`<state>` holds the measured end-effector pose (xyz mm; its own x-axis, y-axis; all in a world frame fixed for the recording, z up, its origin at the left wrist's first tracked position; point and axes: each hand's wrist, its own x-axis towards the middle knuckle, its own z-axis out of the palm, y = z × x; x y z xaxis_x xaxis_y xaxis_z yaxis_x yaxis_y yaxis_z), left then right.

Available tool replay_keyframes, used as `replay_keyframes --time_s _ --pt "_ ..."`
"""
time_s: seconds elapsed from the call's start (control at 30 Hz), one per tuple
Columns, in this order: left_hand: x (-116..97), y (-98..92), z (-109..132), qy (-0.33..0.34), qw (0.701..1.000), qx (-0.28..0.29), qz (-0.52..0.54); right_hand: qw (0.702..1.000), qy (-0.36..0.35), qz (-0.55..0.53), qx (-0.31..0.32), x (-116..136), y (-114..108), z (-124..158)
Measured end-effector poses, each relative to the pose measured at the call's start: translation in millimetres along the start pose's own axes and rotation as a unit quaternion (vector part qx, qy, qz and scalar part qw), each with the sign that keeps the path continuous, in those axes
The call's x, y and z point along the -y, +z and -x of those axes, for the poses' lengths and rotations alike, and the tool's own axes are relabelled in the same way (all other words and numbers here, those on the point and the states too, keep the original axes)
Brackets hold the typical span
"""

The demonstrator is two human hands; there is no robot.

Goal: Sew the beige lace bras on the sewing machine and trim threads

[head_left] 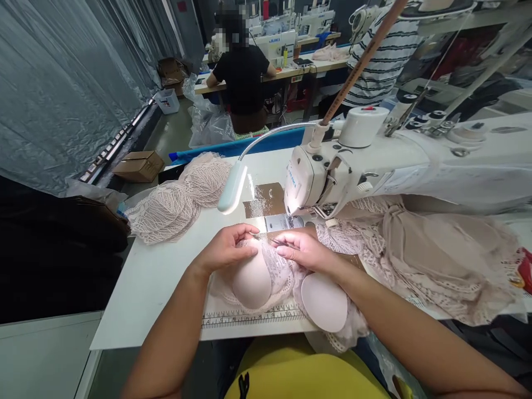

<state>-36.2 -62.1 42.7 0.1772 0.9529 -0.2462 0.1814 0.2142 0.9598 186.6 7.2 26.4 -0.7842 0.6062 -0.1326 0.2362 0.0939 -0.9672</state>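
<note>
A pale pink lace bra [251,280] with smooth moulded cups lies at the front edge of the sewing table. My left hand [228,247] is closed on the top of its left cup, thumb on the near side. My right hand [305,249] is closed around a thin dark metal tool [279,242], too small to tell its kind, beside the bra's lace. The second cup [324,302] hangs below my right wrist, over the table edge. Both hands are just in front of the needle area of a white sewing machine [299,177].
A lit lamp [233,187] on a bent neck hangs over the table. Stacked lace cups [166,210] lie at left, and a heap of beige lace pieces [440,249] at right. A ruler strip [249,320] runs along the front edge. Two people sit beyond, near other machines.
</note>
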Motion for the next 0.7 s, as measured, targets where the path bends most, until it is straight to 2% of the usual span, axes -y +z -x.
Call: replay_keyframes --time_s 0.07,0.17,0.27,0.4,0.53,0.7 --pt "-0.6 10.2 -2.7 0.019 1.000 0.002 -0.012 0.999 -0.022 -0.001 -0.031 -0.9 3.9 -2.6" --pt "-0.3 20.7 -6.6 0.055 0.996 -0.014 -0.066 0.997 -0.064 0.020 -0.037 -3.6 8.2 -3.3" --pt "1.3 24.0 -8.6 0.044 0.994 -0.020 -0.096 0.995 -0.086 0.027 -0.046 -6.3 8.9 -1.4" --pt "3.5 26.4 -8.8 -0.010 0.998 0.012 -0.062 0.993 -0.096 0.037 -0.057 -7.4 8.2 -0.7" --pt "3.3 31.7 -8.8 -0.007 0.999 0.017 -0.042 0.991 -0.102 0.035 -0.074 -4.6 10.3 -2.1" --pt "1.6 31.5 -9.5 -0.028 0.999 0.040 0.024 0.988 -0.085 0.017 -0.125 -6.3 7.3 -0.6"
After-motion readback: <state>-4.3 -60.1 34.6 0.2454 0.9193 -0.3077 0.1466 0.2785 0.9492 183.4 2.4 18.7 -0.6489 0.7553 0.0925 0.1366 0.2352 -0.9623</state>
